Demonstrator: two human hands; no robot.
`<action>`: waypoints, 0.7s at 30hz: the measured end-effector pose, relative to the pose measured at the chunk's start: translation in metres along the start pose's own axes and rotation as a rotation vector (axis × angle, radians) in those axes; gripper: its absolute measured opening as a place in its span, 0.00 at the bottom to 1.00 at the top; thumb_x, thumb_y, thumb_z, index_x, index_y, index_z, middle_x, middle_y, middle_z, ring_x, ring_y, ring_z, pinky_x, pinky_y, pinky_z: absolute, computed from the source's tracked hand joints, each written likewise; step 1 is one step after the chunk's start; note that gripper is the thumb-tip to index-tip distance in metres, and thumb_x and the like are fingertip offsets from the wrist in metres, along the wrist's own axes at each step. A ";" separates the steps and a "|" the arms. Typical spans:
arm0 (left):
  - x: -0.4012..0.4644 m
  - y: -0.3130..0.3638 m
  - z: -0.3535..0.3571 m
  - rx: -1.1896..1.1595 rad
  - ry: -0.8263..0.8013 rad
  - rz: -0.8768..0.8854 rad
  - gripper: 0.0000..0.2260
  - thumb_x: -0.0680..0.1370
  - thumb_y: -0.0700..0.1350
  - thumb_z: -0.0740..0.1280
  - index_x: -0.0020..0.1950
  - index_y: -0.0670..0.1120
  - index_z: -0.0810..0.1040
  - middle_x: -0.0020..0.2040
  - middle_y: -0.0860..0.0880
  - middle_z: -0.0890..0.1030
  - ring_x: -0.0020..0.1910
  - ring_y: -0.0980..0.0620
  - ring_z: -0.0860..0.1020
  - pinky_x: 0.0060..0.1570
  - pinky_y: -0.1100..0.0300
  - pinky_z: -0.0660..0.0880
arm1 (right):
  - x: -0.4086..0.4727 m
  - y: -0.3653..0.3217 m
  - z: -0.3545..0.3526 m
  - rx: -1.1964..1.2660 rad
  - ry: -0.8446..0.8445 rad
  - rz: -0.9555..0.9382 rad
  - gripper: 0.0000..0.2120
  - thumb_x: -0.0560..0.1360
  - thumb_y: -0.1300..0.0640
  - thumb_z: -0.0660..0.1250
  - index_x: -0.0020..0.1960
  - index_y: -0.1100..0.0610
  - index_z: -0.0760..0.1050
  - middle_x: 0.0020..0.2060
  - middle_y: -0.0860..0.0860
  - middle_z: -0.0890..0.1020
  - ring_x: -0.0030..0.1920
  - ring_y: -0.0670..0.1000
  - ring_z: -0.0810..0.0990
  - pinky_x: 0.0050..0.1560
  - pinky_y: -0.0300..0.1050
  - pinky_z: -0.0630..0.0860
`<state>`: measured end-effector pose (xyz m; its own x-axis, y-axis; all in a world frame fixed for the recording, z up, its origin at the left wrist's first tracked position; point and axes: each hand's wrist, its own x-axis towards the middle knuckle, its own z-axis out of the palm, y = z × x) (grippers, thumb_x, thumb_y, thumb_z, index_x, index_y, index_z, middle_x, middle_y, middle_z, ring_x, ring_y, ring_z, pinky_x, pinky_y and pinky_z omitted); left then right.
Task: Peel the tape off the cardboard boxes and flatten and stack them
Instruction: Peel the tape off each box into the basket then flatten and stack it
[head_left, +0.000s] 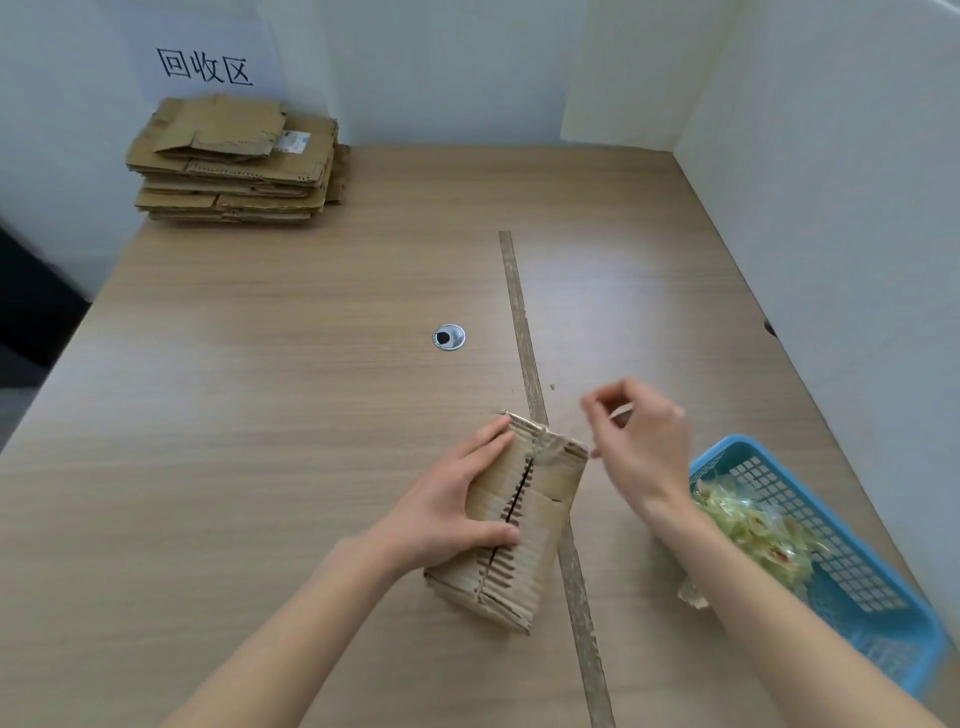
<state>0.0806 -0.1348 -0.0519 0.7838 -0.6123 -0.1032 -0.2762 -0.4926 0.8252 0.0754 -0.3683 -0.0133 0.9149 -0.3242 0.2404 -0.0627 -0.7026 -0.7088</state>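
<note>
While our left hand (447, 512) clamps the cardboard box (511, 525) near the bench's (260, 415) front edge, right-hand fingers (592, 410) pinch something blurred, presumably tape; we advise pulling low and steadily.

Left hand (452, 504) on cardboard box (519, 525); right hand (641, 441) pinched.

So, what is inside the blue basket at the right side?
The blue basket holds a crumpled heap of clear, yellowish peeled tape at its near-left part. The right forearm crosses in front of that corner, so whatever lies beneath it cannot be seen.
</note>
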 end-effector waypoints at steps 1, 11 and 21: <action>0.002 -0.002 -0.003 0.005 -0.023 0.004 0.47 0.69 0.51 0.82 0.82 0.49 0.60 0.81 0.63 0.54 0.79 0.67 0.52 0.79 0.61 0.52 | 0.012 0.004 -0.006 -0.038 0.079 0.006 0.04 0.78 0.57 0.73 0.45 0.57 0.81 0.39 0.48 0.83 0.34 0.51 0.83 0.38 0.49 0.79; 0.004 -0.009 -0.006 -0.017 -0.075 0.014 0.46 0.70 0.52 0.81 0.82 0.50 0.60 0.82 0.64 0.53 0.79 0.66 0.52 0.79 0.60 0.53 | -0.033 0.023 -0.005 -0.120 -0.415 -0.407 0.15 0.80 0.53 0.67 0.65 0.55 0.81 0.63 0.45 0.75 0.56 0.45 0.80 0.53 0.49 0.81; 0.012 -0.013 -0.015 0.020 -0.182 0.050 0.45 0.71 0.49 0.81 0.82 0.51 0.60 0.82 0.64 0.53 0.80 0.65 0.53 0.80 0.56 0.54 | -0.012 0.010 0.014 -0.099 -0.159 -0.050 0.06 0.76 0.54 0.75 0.43 0.54 0.81 0.34 0.45 0.83 0.35 0.45 0.81 0.40 0.50 0.80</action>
<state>0.1022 -0.1265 -0.0551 0.6558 -0.7372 -0.1627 -0.3244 -0.4699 0.8210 0.0693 -0.3631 -0.0326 0.9689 -0.1886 0.1603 -0.0473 -0.7768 -0.6280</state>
